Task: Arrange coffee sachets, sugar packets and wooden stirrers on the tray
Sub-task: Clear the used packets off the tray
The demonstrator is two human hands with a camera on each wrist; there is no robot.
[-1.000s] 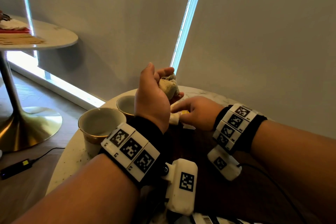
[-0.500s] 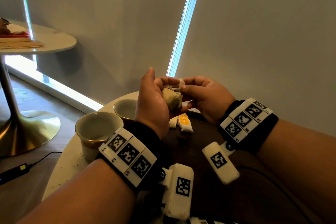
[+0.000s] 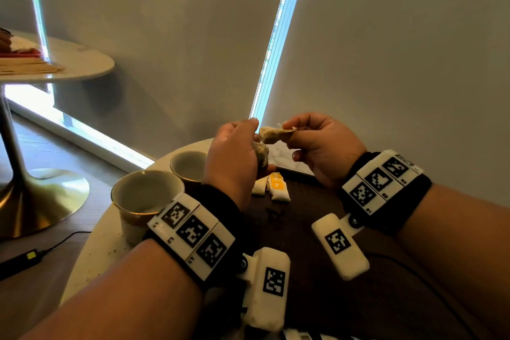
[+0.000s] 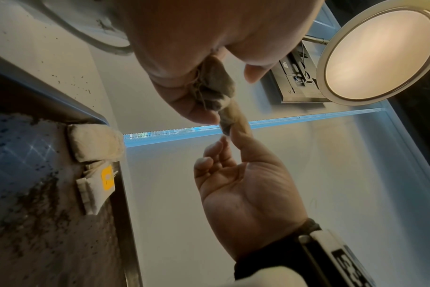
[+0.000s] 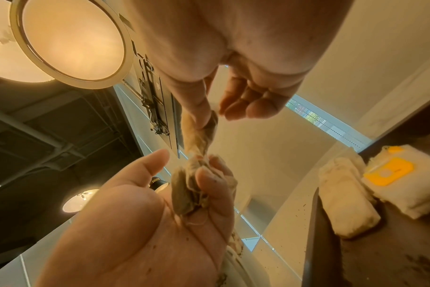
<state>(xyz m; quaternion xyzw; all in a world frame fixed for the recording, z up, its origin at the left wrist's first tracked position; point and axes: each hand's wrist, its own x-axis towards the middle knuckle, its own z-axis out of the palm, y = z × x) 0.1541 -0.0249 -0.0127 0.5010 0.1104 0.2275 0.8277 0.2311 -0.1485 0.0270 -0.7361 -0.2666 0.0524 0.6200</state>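
Both hands are raised above the dark tray (image 3: 317, 218). Left hand (image 3: 234, 157): grip closed around a bunch of brown sachets (image 3: 260, 153). Right hand (image 3: 323, 146): grip pinching one sachet (image 3: 273, 134) by its end. Two pale sachets (image 3: 274, 188) lie side by side on the tray. Two cups (image 3: 146, 196) stand on the table (image 3: 96, 251).

No readable words, brand names or numbers appear in any view. Your wristbands (image 3: 193, 234) and the white camera housings (image 3: 271, 281) below your wrists carry black-and-white square marker patterns only. The sachet (image 3: 278, 184) on the tray below your hands bears a yellow label whose print is illegible.
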